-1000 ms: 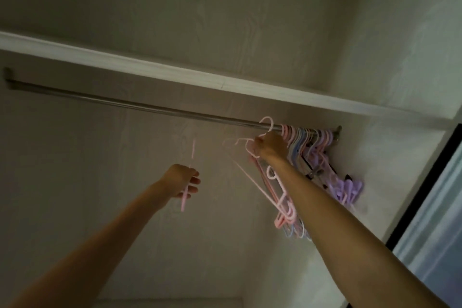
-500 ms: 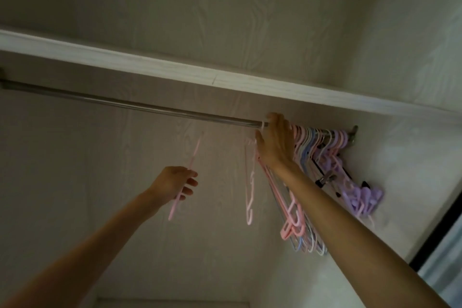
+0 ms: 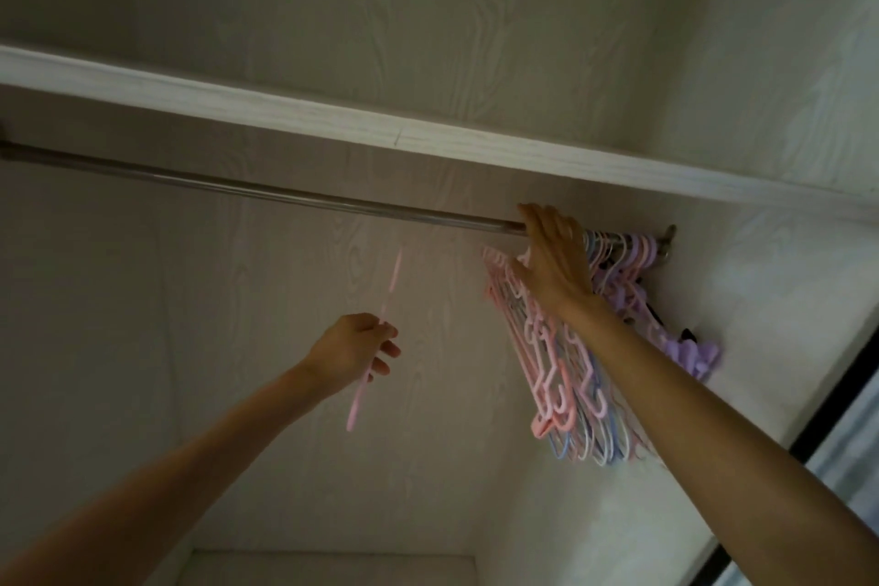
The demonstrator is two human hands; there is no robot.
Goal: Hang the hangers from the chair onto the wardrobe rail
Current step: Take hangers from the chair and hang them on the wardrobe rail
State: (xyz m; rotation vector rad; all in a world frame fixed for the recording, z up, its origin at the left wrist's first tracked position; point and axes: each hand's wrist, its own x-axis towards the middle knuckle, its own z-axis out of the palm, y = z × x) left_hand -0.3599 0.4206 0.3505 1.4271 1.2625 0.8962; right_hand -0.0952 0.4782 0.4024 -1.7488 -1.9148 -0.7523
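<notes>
as right hand (image 3: pixel 551 259) flattens — hangers (image 3: pixel 566 376) bunched, camera nearer

Rail (image 3: pixel 285 193): smooth metal, faint gloss. Hangers (image 3: pixel 561 376) on it look like thin smooth plastic, pink, blue and lilac. Shelf edge (image 3: pixel 333 119) and back wall (image 3: pixel 238 300): pale matt wood-grain finish.

- You have one thin pink plastic hanger (image 3: pixel 376 343) off the rail.
- One long metal wardrobe rail (image 3: pixel 266 195).
- One white wooden shelf (image 3: pixel 333 124).
- One bunch of pink, blue and purple plastic hangers (image 3: pixel 566 376), too crowded to count.
</notes>
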